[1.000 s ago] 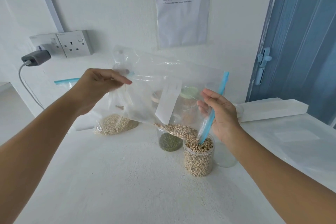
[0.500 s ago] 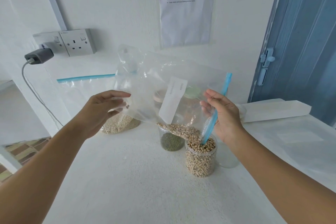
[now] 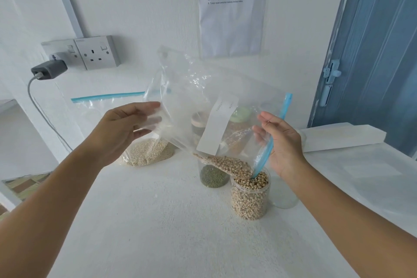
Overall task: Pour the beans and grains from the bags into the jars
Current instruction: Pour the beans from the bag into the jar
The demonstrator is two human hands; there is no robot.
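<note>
A clear zip bag [image 3: 198,101] with a white label is tilted over an open jar of pale beans [image 3: 250,201]. A small heap of beans [image 3: 228,165] lies at the bag's low corner and runs into the nearly full jar. My right hand [image 3: 284,144] pinches the bag's mouth by the blue zip strip [image 3: 266,156], just above the jar. My left hand [image 3: 121,131] holds the bag's left edge, thumb in front and fingers behind the plastic. The bag's upper part is empty.
A jar of green beans [image 3: 212,176] stands just left of the bean jar, and an empty clear jar [image 3: 284,196] to its right. Behind are lidded jars [image 3: 239,115] and a bag of white grains [image 3: 146,153]. A white box [image 3: 343,135] lies at the right.
My left hand let go of the bag's raised corner, dropped lower and took the bag's left edge. The right hand stays at the jar mouth. Fewer beans remain in the bag.
</note>
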